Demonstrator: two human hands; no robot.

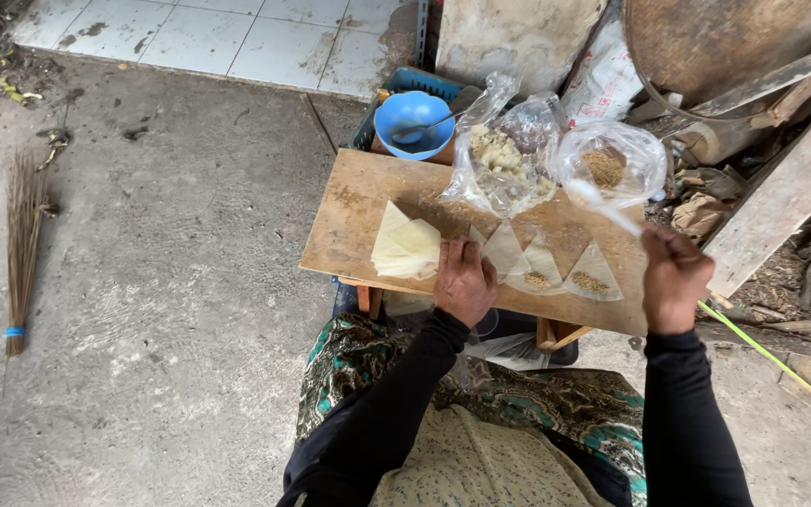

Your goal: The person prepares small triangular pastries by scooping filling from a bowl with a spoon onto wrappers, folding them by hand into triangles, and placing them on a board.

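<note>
- Head view looks straight down on a worn wooden board (pixel 349 221) set as a low table before a seated person in black sleeves.
- Right hand (pixel 673 274) is raised over the board's right end, fingers closed on the handle of a pale plastic spoon (pixel 603 208); the spoon's long axis runs up and to the left, its bowl end at the mouth of a clear plastic bag of brown crumbly filling (pixel 609 164) by the far right corner.
- Three thin, pale triangular wrappers (pixel 542 265) lie in a row along the near edge, between the two hands; two carry a small heap of brown filling, while the leftmost looks bare, though glare makes that hard to judge.
- Left hand (pixel 465 280) rests palm down on the near edge, fingers together and pressed on the leftmost wrapper; it grips nothing that I can see.
- Just to its left sits a stack of pale yellow triangular wrappers (pixel 405 246), nearer this hand than the other.
- A second clear bag of whitish lumpy filling (pixel 504 160) stands at the far edge, and a blue plastic bowl with a spoon (pixel 413 124) sits beyond the board's far edge.
- On the concrete floor at the far left lies a bundled twig broom (pixel 22 246), well apart from the work.
</note>
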